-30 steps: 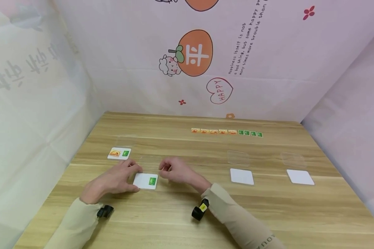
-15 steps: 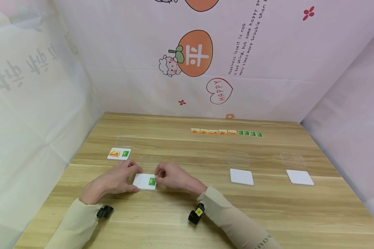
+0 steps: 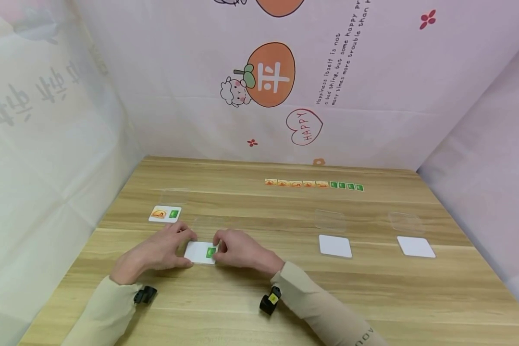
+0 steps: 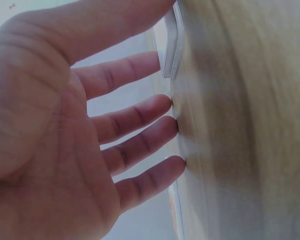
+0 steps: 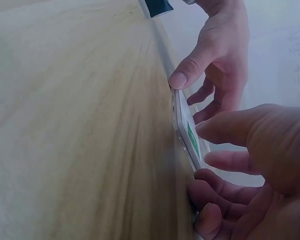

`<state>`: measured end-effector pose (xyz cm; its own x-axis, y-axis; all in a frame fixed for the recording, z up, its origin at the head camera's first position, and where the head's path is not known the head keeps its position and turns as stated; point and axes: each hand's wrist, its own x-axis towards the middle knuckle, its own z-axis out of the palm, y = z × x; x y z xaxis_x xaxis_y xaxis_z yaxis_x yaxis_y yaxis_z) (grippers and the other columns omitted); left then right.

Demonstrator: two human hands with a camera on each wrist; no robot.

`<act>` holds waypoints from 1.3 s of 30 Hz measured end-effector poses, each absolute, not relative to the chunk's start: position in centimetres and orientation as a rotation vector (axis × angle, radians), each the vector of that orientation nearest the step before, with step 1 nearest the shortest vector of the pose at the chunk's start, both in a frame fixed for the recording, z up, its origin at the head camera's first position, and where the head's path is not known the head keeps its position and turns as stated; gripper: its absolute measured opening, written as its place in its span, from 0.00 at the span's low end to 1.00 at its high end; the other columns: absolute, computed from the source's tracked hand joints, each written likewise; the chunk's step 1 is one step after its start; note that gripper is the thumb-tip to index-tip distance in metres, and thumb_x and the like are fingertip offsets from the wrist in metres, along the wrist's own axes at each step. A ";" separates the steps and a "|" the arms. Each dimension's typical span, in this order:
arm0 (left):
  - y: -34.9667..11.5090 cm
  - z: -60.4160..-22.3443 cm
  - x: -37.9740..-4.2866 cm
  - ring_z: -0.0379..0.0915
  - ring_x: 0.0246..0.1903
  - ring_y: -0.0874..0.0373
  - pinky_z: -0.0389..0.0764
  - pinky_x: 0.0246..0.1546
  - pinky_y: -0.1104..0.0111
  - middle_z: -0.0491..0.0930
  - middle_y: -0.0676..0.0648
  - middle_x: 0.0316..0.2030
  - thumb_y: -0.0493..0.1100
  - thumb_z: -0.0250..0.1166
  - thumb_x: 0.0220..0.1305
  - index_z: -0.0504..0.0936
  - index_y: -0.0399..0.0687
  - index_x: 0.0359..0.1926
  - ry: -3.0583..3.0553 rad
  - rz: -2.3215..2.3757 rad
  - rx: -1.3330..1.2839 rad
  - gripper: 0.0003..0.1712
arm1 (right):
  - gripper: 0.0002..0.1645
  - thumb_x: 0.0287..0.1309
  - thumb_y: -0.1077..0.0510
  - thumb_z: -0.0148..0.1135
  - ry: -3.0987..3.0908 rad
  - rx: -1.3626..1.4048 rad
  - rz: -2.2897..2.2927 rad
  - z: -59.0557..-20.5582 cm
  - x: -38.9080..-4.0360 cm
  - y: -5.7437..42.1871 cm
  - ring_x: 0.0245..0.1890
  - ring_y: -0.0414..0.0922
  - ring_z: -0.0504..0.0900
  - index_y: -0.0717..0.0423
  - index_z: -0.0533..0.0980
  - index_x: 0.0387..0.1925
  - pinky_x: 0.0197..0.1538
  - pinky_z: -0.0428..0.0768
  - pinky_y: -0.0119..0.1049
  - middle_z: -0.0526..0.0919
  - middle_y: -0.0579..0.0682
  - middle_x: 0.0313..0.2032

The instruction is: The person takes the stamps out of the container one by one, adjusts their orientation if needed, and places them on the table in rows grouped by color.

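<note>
A white card (image 3: 196,253) with a green picture sticker (image 3: 211,252) at its right end lies between my hands on a clear plastic piece. My left hand (image 3: 157,247) holds the card's left end, thumb at the near edge and index finger at the far edge. In the left wrist view, the other fingers (image 4: 145,135) of that hand reach down to the tabletop. My right hand (image 3: 242,249) touches the card's right end, thumb and index fingertips apart at the green sticker. In the right wrist view, its thumb (image 5: 225,127) rests at the sticker and the remaining fingers are bent.
On the wooden table (image 3: 242,307), a card (image 3: 165,214) with orange and green stickers lies at far left. White cards (image 3: 335,246) lie to the right, with clear plastic pieces (image 3: 330,220) behind them. Orange stickers (image 3: 296,183) and green stickers (image 3: 347,186) line the back.
My right hand has come left and slightly down from beside the card onto its sticker end, and its thumb and index finger have spread apart. The left hand stays put.
</note>
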<state>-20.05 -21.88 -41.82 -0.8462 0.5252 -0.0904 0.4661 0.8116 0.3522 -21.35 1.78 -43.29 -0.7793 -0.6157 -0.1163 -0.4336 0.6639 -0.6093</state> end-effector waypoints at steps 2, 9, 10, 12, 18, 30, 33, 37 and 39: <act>-21.9 -41.9 -20.1 0.66 0.48 0.53 0.74 0.50 0.55 0.72 0.49 0.50 0.52 0.76 0.51 0.78 0.52 0.52 2.815 0.481 0.778 0.28 | 0.15 0.59 0.53 0.66 2.575 -0.838 -0.801 -43.2 -21.2 1.7 0.25 0.34 0.74 0.53 0.77 0.46 0.30 0.73 0.25 0.79 0.40 0.28; -21.8 -42.0 -20.1 0.66 0.49 0.53 0.74 0.51 0.55 0.72 0.49 0.51 0.53 0.76 0.52 0.78 0.53 0.52 2.814 0.476 0.772 0.28 | 0.14 0.61 0.50 0.65 2.646 -0.847 -0.666 -43.0 -20.9 1.4 0.27 0.35 0.73 0.51 0.75 0.45 0.31 0.71 0.26 0.78 0.41 0.31; -21.8 -42.0 -20.1 0.66 0.49 0.54 0.74 0.51 0.55 0.72 0.49 0.51 0.53 0.76 0.52 0.78 0.53 0.52 2.814 0.474 0.766 0.28 | 0.14 0.61 0.50 0.65 2.654 -0.846 -0.649 -43.0 -20.9 1.4 0.28 0.35 0.73 0.51 0.75 0.45 0.31 0.71 0.26 0.78 0.41 0.31; -21.8 -42.0 -20.1 0.66 0.49 0.53 0.74 0.50 0.54 0.72 0.49 0.51 0.53 0.76 0.52 0.78 0.53 0.52 2.814 0.473 0.778 0.28 | 0.14 0.61 0.49 0.65 2.665 -0.845 -0.627 -43.0 -20.8 1.3 0.28 0.35 0.72 0.50 0.75 0.45 0.31 0.70 0.26 0.78 0.41 0.32; -21.8 -41.9 -20.1 0.66 0.49 0.53 0.74 0.50 0.54 0.72 0.49 0.51 0.54 0.76 0.52 0.78 0.53 0.52 2.808 0.487 0.780 0.28 | 0.14 0.61 0.49 0.65 2.687 -0.835 -0.589 -43.1 -20.7 1.2 0.28 0.34 0.72 0.50 0.75 0.44 0.31 0.70 0.26 0.78 0.40 0.32; -21.9 -42.2 -20.0 0.66 0.48 0.53 0.74 0.49 0.55 0.72 0.49 0.50 0.53 0.76 0.51 0.79 0.53 0.52 2.821 0.486 0.799 0.28 | 0.11 0.60 0.52 0.65 2.669 -0.820 -0.638 -43.1 -20.6 0.8 0.27 0.35 0.73 0.52 0.75 0.40 0.29 0.70 0.26 0.80 0.42 0.31; -21.9 -42.2 -20.1 0.66 0.48 0.53 0.74 0.48 0.56 0.72 0.49 0.50 0.54 0.76 0.51 0.78 0.53 0.52 2.820 0.487 0.803 0.28 | 0.10 0.60 0.53 0.65 2.662 -0.806 -0.654 -43.2 -20.6 0.7 0.27 0.35 0.73 0.51 0.75 0.39 0.29 0.70 0.26 0.79 0.41 0.31; -21.9 -42.1 -20.1 0.66 0.47 0.54 0.74 0.48 0.56 0.72 0.49 0.50 0.54 0.76 0.51 0.78 0.53 0.52 2.818 0.486 0.800 0.28 | 0.09 0.60 0.53 0.65 2.646 -0.775 -0.667 -43.1 -20.7 0.6 0.27 0.36 0.73 0.50 0.74 0.39 0.30 0.70 0.26 0.78 0.41 0.31; -21.9 -42.0 -20.0 0.66 0.48 0.54 0.74 0.48 0.56 0.72 0.49 0.50 0.54 0.76 0.51 0.78 0.53 0.52 2.821 0.483 0.799 0.28 | 0.09 0.60 0.54 0.65 2.634 -0.756 -0.681 -43.1 -20.7 0.6 0.27 0.36 0.73 0.50 0.74 0.39 0.30 0.71 0.26 0.78 0.41 0.31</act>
